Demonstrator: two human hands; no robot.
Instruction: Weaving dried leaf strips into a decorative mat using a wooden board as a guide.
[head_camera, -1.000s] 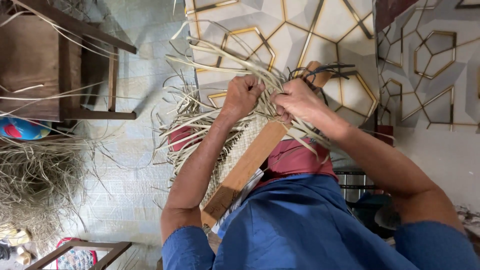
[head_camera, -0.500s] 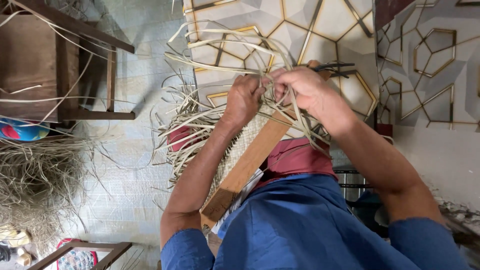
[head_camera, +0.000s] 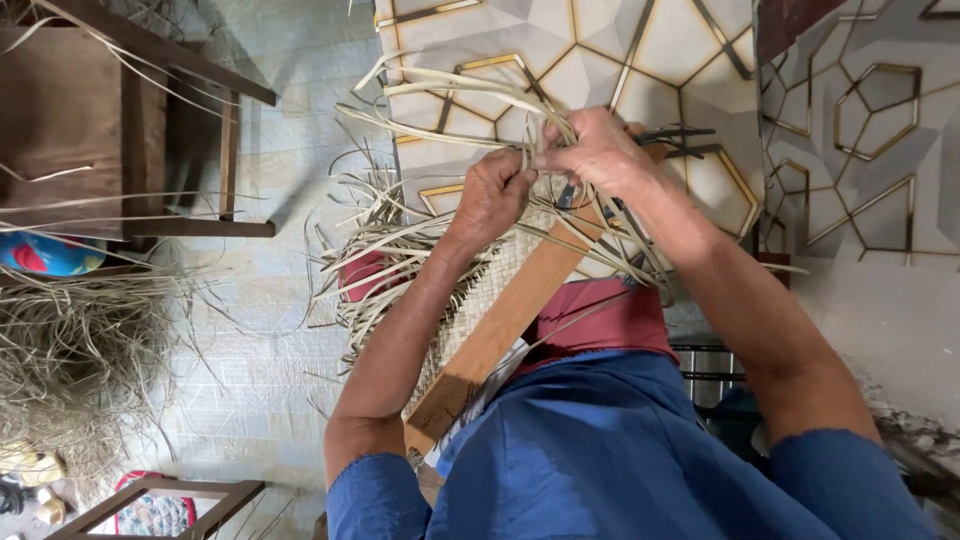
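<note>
The left hand (head_camera: 492, 195) was curled shut around a bundle of pale flat weaving strips (head_camera: 455, 90), its fingers folded under and mostly hidden behind the knuckles. The right hand (head_camera: 598, 152) lay just beside it, almost touching, fingers pinched narrow on the same strips where they met the top edge of the woven mat (head_camera: 470, 290); the exact strand between its fingertips could not be made out.

The mat rested on the person's lap, largely covered by the left forearm and by a wooden plank (head_camera: 505, 325) lying slantwise over it. The plank's lower end passed behind the blue sleeve and shirt (head_camera: 610, 460). Loose strip ends fanned out to the left of the mat, hiding its edge. A red cloth (head_camera: 600, 315) showed between the plank and the right forearm.

At the left stood a dark wooden chair (head_camera: 130, 130), cut off by the frame, with a heap of dry fibre (head_camera: 70, 350) below it on the floor.
</note>
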